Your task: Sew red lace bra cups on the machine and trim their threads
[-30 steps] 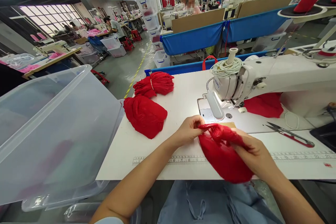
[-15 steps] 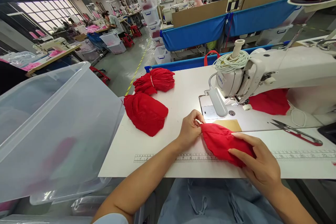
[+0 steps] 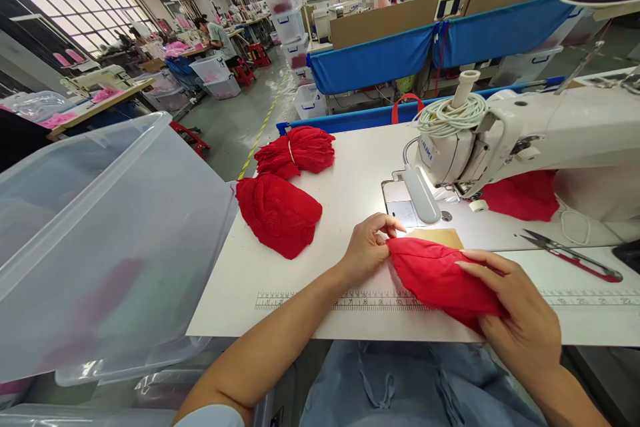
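Left hand (image 3: 367, 250) has the left end of a soft red fabric piece (image 3: 435, 273) pinched, right hand (image 3: 523, 310) grips the other end, so it spans between them over the flat white surface (image 3: 345, 200) (covering part of the printed black ruler scale (image 3: 320, 301), lol). White metal sewing machine (image 3: 575, 130) sits just beyond.

Left hand (image 3: 369, 248) and right hand (image 3: 523, 310) hold red fabric piece (image 3: 440, 275) at opposite ends. Sewing machine (image 3: 530, 137) stands beyond it.

The grey-blue garment (image 3: 420, 383), perhaps trousers, has drawstrings (image 3: 384, 404).
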Motion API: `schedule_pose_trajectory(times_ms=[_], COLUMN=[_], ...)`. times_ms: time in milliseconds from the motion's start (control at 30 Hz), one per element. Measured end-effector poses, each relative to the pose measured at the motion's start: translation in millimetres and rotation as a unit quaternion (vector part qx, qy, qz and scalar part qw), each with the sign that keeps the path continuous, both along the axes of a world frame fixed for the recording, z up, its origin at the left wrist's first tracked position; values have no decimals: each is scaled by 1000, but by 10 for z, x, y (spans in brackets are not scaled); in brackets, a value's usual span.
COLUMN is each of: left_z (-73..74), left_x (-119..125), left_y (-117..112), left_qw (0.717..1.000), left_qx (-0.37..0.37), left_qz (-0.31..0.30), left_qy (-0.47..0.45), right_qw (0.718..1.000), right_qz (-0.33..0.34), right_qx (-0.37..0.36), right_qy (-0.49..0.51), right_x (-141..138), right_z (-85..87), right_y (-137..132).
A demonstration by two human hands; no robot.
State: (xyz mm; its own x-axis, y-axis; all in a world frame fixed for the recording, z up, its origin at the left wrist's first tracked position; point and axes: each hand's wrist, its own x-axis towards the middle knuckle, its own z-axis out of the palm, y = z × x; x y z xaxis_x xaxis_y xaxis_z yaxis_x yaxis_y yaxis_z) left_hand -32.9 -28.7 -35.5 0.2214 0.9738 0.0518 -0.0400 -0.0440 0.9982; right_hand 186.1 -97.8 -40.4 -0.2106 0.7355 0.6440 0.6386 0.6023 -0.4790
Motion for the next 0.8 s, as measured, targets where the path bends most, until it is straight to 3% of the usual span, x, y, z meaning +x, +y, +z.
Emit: schedule_pose_trajectory(times_ms=[167, 367, 500, 567, 600, 633, 700, 733, 767, 800], left_z=[39, 41, 46, 60, 68, 75, 83, 84, 84, 83], left_x=[16, 9, 6, 4, 1, -4, -15, -20, -24, -28], left_y=[-18, -32, -29, -22, -18, -13, -6, -4, -3, -3], left_qw=[999, 997, 996, 997, 997, 996, 991, 987, 984, 981], left_qx=[-7, -65, -61, -53, -54, -64, -100, -120, -137, -148], left_qz=[-24, -9, -6, -9, -18, -34, -77, -96, -108, -114], left_qy=[-20, -52, -58, -58, -58, -55, -47, -44, -43, -46], right_qw=[992, 992, 988, 968, 940, 893, 762, 703, 662, 644], right_qz=[-25, -44, -58, -102, -127, -147, -166, -168, -166, -161], right_qx=[-80, -66, -74, -147, -217, -302, -464, -514, -540, -551], right_qy=[90, 98, 121, 178, 232, 298, 419, 463, 492, 507], right_x=[10, 50, 65, 67, 67, 66, 65, 65, 66, 68], right_z=[64, 28, 1, 31, 58, 91, 162, 193, 219, 237], right_y=[-5, -31, -41, -6, 23, 59, 135, 169, 196, 216])
